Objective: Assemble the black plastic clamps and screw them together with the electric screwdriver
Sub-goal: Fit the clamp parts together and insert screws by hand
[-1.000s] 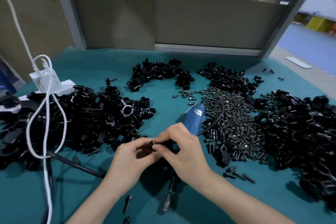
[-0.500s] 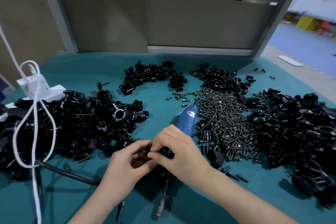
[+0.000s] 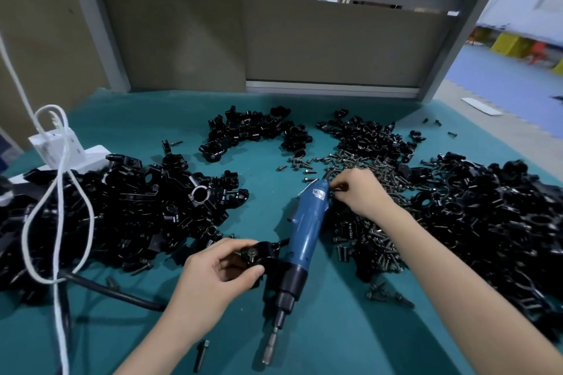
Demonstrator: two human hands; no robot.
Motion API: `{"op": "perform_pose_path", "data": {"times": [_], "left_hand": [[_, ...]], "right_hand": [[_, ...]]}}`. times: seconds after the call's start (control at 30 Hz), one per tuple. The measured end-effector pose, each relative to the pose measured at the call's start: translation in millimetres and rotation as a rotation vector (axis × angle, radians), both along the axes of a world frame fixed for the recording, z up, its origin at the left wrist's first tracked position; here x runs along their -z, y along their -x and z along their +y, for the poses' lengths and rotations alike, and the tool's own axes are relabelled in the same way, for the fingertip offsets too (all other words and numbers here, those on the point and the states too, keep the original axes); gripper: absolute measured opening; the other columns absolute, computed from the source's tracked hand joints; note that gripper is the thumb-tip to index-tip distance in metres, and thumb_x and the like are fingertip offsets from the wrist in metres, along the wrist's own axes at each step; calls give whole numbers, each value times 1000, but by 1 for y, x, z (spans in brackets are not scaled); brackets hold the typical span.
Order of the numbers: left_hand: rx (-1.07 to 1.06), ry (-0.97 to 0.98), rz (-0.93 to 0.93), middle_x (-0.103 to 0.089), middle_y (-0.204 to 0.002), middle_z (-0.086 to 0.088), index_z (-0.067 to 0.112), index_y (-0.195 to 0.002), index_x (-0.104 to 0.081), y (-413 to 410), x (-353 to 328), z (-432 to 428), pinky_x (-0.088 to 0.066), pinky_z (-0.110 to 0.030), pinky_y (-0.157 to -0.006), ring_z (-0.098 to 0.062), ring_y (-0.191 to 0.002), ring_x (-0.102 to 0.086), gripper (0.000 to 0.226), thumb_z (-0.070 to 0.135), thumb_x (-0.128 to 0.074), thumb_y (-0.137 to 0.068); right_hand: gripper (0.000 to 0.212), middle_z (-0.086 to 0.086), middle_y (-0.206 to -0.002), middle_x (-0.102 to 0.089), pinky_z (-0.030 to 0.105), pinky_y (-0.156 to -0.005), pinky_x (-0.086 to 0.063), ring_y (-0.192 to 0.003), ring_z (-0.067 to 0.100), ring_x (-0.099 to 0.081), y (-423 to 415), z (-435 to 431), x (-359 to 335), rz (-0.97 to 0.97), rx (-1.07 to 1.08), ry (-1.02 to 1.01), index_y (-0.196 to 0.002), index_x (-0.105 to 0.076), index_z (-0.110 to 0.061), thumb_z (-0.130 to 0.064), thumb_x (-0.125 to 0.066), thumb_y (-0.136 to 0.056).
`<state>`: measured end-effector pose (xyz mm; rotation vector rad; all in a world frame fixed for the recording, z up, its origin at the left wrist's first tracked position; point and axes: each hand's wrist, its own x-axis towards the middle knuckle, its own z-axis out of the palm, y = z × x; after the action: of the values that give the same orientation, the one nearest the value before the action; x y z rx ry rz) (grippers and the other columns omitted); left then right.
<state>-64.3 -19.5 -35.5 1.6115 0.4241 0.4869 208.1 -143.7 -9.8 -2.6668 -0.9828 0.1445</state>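
Screw-fetching is judged to be the step in hand. A partly assembled black clamp (image 3: 259, 256) is gripped in the left hand (image 3: 213, 277), fingers and thumb curled round it, low over the teal table (image 3: 350, 329) and just beside the body of the electric screwdriver (image 3: 304, 237). One screw head (image 3: 252, 253) is seen standing proud in the clamp's upper face, by the look of it not yet driven home. The right hand (image 3: 359, 192) is stretched out to the near edge of the screw pile (image 3: 374, 231), its fingertips drawn together on what appears to be a single screw (image 3: 337, 189), though the pinch is small and partly hidden. The screwdriver is seen lying on the table between the two hands, untouched, its bit (image 3: 269, 353) pointed toward the person. Heaps of loose clamp parts (image 3: 122, 207) are spread to left, right and rear. For the next move, the picked screw would probably have to be carried back and set into the clamp, the halves being squeezed together so that nothing shifts. Only then could the screwdriver be taken up and its bit seated squarely on a screw head.
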Motion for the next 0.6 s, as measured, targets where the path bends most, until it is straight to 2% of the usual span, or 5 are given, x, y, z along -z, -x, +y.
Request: {"op": "perform_pose_path", "data": {"times": [0.1, 0.23, 0.4, 0.5, 0.6], "left_hand": [[-12, 4, 11, -72, -94, 0, 21, -90, -74, -1, -1, 1, -51, -10, -71, -10, -80, -69, 32, -6, -76, -72], [-14, -2, 28, -73, -94, 1, 23, -90, -73, 0, -3, 0, -50, -10, -71, -8, -79, -69, 31, -3, -77, -73], [-12, 7, 31, -72, -95, 1, 23, -90, -73, 1, -2, 2, -50, -9, -71, -10, -81, -69, 30, -2, -77, -73], [-10, 5, 20, -72, -96, 1, 24, -89, -74, 0, -1, 3, -50, -9, -71, -8, -79, -69, 32, -3, -77, -72], [-18, 3, 3, -72, -97, -2, 24, -88, -74, -1, 0, 3, -50, -9, -73, -8, -79, -69, 33, -5, -77, -71]], "right_hand": [[31, 12, -112, -68, 38, -90, -51, -97, 29, -63, -5, 5, 5, -82, -86, 93, -111, -69, -9, 3, -59, -84], [17, 11, -116, -63, 36, -96, -44, -107, 26, -55, -6, 3, -2, -135, -167, 186, -104, -63, -6, 1, -57, -89], [8, -7, -84, -63, 13, -65, -44, -74, 7, -58, 24, -13, -48, -157, -128, -13, -92, -60, -19, -11, -61, -91], [12, -13, -67, -65, 5, -58, -46, -63, -3, -62, 80, -13, -65, 156, -273, -275, -77, -63, -32, -23, -67, -85], [12, -2, -62, -70, 16, -52, -49, -53, 7, -61, 119, -5, -50, 606, -276, -491, -73, -71, -21, -19, -70, -85]]}}
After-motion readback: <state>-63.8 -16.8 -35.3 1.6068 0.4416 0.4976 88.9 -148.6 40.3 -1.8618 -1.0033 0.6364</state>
